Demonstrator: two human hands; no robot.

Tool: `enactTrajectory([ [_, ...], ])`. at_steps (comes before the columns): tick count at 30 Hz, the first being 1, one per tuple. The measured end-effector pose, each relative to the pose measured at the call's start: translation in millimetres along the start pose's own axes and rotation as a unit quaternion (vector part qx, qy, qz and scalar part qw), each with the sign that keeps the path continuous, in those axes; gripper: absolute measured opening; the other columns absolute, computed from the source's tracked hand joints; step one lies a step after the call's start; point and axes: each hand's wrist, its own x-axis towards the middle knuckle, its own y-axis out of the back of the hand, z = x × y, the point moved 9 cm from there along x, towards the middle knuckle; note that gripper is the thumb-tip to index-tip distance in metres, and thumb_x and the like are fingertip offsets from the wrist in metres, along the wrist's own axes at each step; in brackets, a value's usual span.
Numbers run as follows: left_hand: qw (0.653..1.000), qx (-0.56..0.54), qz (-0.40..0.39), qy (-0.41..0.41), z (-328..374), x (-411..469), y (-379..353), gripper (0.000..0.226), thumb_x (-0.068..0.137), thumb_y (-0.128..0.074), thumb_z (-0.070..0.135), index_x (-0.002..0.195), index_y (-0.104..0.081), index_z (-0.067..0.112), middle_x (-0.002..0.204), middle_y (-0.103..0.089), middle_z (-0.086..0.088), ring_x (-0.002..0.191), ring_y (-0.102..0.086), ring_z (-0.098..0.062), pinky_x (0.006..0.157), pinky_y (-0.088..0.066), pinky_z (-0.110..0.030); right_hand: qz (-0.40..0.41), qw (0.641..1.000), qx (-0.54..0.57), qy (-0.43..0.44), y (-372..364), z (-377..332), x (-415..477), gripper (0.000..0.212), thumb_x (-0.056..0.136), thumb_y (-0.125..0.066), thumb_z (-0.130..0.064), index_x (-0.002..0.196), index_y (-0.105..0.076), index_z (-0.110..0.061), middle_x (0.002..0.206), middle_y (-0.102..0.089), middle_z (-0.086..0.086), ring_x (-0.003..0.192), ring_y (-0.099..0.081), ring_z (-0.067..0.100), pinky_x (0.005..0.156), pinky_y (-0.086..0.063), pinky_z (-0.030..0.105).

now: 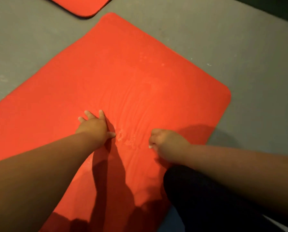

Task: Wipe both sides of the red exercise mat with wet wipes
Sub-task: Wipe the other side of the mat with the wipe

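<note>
Mat (123, 72): flat on the grey floor (240, 56).
Left hand (93, 125): spread, pressing the mat.
Right hand (165, 142): curled, maybe round a wipe; too blurred to confirm.
Handling: probably light, soft foam that wrinkles; lift by a corner.

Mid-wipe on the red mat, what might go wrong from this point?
1. The red mat is rippled between the left hand and the right hand; rubbing may bunch it further and leave the creases unwiped.
2. The left hand presses flat right beside a wet patch, so it might slip.
3. A dark-clothed knee covers the mat's near edge, so that part could get missed.
</note>
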Motion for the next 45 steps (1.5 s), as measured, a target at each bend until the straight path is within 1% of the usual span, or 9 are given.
enactTrajectory([
  [4, 1.000, 0.019, 0.005, 0.002, -0.3, 2.1, -1.1, 0.101, 0.088, -0.059, 0.054, 0.153, 0.008, 0.015, 0.154, 0.010, -0.030, 0.140, -0.006, -0.053, 0.110, -0.024, -0.054, 0.042, 0.996, -0.016, -0.077, 19.9, 46.5, 18.3, 0.017, 0.089, -0.057, -0.016, 0.099, -0.069, -0.010, 0.107, -0.061, 0.012, 0.102, -0.058, 0.029, 0.086, -0.041, 0.032],
  [9, 0.999, 0.044, 0.002, 0.000, 1.2, -0.3, -1.2, 0.092, 0.092, -0.054, 0.048, 0.153, 0.005, 0.013, 0.155, 0.007, -0.029, 0.142, -0.006, -0.049, 0.112, -0.026, -0.054, 0.119, 0.953, -0.071, -0.270, 100.3, 155.9, 30.6, 0.016, 0.085, -0.065, -0.018, 0.095, -0.073, -0.009, 0.098, -0.070, 0.018, 0.096, -0.064, 0.034, 0.077, -0.047, 0.034],
  [13, 0.979, 0.086, 0.006, -0.185, 59.7, -24.6, -18.7, 0.068, 0.097, -0.042, 0.026, 0.153, -0.006, 0.012, 0.157, 0.003, -0.021, 0.144, -0.007, -0.043, 0.111, -0.030, -0.051, 0.042, 0.979, -0.053, -0.191, 56.3, 102.5, 30.1, 0.025, 0.091, -0.056, -0.024, 0.105, -0.069, -0.009, 0.112, -0.064, 0.015, 0.106, -0.060, 0.030, 0.087, -0.045, 0.033],
  [18, 0.984, 0.103, -0.016, -0.144, 93.9, -41.1, -32.5, 0.108, 0.083, -0.044, 0.072, 0.151, 0.014, 0.012, 0.157, 0.011, -0.021, 0.143, 0.006, -0.046, 0.108, -0.024, -0.060, -0.111, 0.991, 0.046, 0.060, -15.9, -4.1, -18.7, 0.023, 0.092, -0.048, -0.020, 0.101, -0.066, -0.010, 0.106, -0.060, 0.011, 0.098, -0.059, 0.030, 0.085, -0.047, 0.038],
  [22, 0.980, 0.144, -0.026, -0.134, 91.7, -39.7, -40.4, 0.113, 0.080, -0.048, 0.073, 0.149, 0.020, 0.016, 0.153, 0.024, -0.023, 0.141, 0.014, -0.049, 0.109, -0.020, -0.063, 0.094, 0.991, 0.053, -0.080, 54.0, 98.9, 16.0, 0.015, 0.083, -0.058, -0.015, 0.087, -0.072, -0.008, 0.089, -0.064, 0.015, 0.087, -0.062, 0.034, 0.079, -0.042, 0.036],
  [26, 0.982, 0.130, -0.030, -0.130, 90.8, -37.3, -42.8, 0.115, 0.078, -0.052, 0.073, 0.149, 0.020, 0.018, 0.153, 0.025, -0.022, 0.141, 0.015, -0.048, 0.110, -0.019, -0.063, 0.111, 0.978, -0.016, -0.175, 68.8, 134.3, 31.5, 0.019, 0.088, -0.056, -0.018, 0.097, -0.070, -0.009, 0.103, -0.062, 0.014, 0.098, -0.059, 0.032, 0.084, -0.044, 0.035],
  [32, 0.987, 0.110, -0.021, -0.113, 92.1, -39.5, -38.5, 0.116, 0.077, -0.058, 0.070, 0.150, 0.017, 0.020, 0.154, 0.025, -0.019, 0.142, 0.015, -0.045, 0.110, -0.021, -0.063, -0.082, 0.990, 0.059, 0.099, -18.0, 14.3, -37.8, 0.019, 0.089, -0.054, -0.018, 0.099, -0.069, -0.012, 0.102, -0.062, 0.009, 0.098, -0.060, 0.026, 0.084, -0.047, 0.032],
  [39, 0.991, 0.078, -0.065, -0.085, 98.8, -63.7, -47.5, 0.112, 0.081, -0.058, 0.066, 0.151, 0.016, 0.019, 0.155, 0.024, -0.018, 0.144, 0.011, -0.043, 0.115, -0.021, -0.052, 0.167, 0.950, 0.061, -0.257, 75.5, 176.6, -23.9, 0.009, 0.085, -0.066, -0.016, 0.090, -0.071, -0.009, 0.097, -0.068, 0.013, 0.094, -0.062, 0.029, 0.072, -0.039, 0.028],
  [45, 0.988, 0.093, -0.083, -0.093, 102.3, -87.1, -67.1, 0.109, 0.083, -0.058, 0.063, 0.152, 0.013, 0.019, 0.156, 0.021, -0.019, 0.145, 0.006, -0.042, 0.114, -0.021, -0.048, -0.069, 0.997, -0.014, -0.010, -18.9, 41.6, -40.0, 0.019, 0.090, -0.054, -0.013, 0.103, -0.066, -0.008, 0.112, -0.057, 0.011, 0.105, -0.056, 0.029, 0.087, -0.043, 0.033],
])
